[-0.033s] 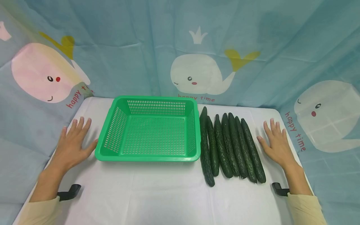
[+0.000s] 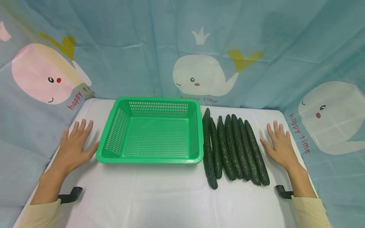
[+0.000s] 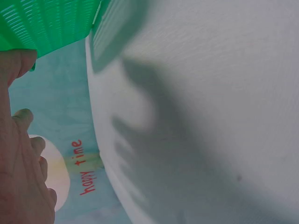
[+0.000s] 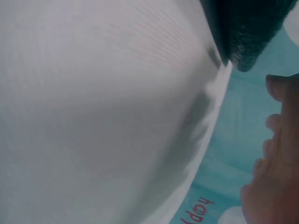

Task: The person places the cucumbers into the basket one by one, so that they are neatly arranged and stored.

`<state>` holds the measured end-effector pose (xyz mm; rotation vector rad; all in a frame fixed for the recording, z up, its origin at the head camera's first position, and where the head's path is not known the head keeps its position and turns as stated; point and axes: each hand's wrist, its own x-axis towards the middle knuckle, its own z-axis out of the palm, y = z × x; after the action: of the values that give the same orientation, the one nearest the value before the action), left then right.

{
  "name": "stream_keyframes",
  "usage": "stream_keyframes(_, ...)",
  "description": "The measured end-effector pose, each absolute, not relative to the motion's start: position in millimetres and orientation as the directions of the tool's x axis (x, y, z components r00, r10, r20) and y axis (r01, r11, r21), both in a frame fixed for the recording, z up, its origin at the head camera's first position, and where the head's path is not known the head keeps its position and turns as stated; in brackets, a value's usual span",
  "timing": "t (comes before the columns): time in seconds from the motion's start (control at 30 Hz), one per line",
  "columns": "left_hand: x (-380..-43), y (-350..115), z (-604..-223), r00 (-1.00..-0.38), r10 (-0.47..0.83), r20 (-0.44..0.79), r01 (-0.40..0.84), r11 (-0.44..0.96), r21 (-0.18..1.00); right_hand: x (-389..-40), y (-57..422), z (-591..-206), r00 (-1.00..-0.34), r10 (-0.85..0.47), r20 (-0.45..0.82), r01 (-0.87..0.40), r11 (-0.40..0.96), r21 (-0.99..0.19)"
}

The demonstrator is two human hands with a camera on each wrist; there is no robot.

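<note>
A green plastic basket (image 2: 149, 160) with slotted walls stands on the white table, with nothing inside it. Several dark green cucumbers (image 2: 239, 147) lie side by side to its right, roughly lengthwise. My left hand (image 2: 72, 150) is spread left of the basket, its thumb at the rim; whether they touch I cannot tell. The left wrist view has this hand (image 3: 23, 172) above its shadow, beside the basket wall (image 3: 51, 23). Right of the cucumbers, my right hand (image 2: 280, 148) is spread and holds nothing. A cucumber end (image 4: 245, 42) appears near its thumb in the right wrist view.
A blue curtain (image 2: 128, 69) printed with whales rises behind the table and along both sides. White cloth (image 2: 159, 196) covers the table in front of the basket. Black straps with small mounts (image 2: 71, 195) sit on both wrists.
</note>
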<state>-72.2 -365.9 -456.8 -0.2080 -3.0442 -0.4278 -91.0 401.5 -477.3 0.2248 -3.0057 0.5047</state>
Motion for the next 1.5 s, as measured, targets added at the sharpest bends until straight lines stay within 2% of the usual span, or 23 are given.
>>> stream_keyframes(0.33, -69, -373, -461, -0.994, 0.088, 0.058, 0.102, 0.952, 0.289, -87, 397, -477, -0.988, -0.110, 0.109, -0.139, 0.940, -0.312)
stream_keyframes(0.83, -78, -361, -453, -0.989, 0.101, 0.103, 0.131, 0.930, 0.344, -79, 384, -463, -0.988, -0.127, 0.093, -0.153, 0.915, -0.374)
stream_keyframes(1.13, -82, -348, -452, -0.983, 0.130, 0.127, 0.175, 0.863, 0.474, -71, 373, -454, -0.995, -0.085, -0.057, -0.050, 0.891, -0.451)
stream_keyframes(1.3, -84, -343, -452, -0.984, 0.134, 0.121, 0.179, 0.805, 0.565, -67, 367, -453, -0.991, -0.084, -0.102, -0.032, 0.902, -0.431)
stream_keyframes(1.5, -88, -336, -449, -0.991, 0.126, 0.052, 0.126, 0.709, 0.693, -66, 360, -451, -0.991, -0.075, -0.112, -0.025, 0.918, -0.396)
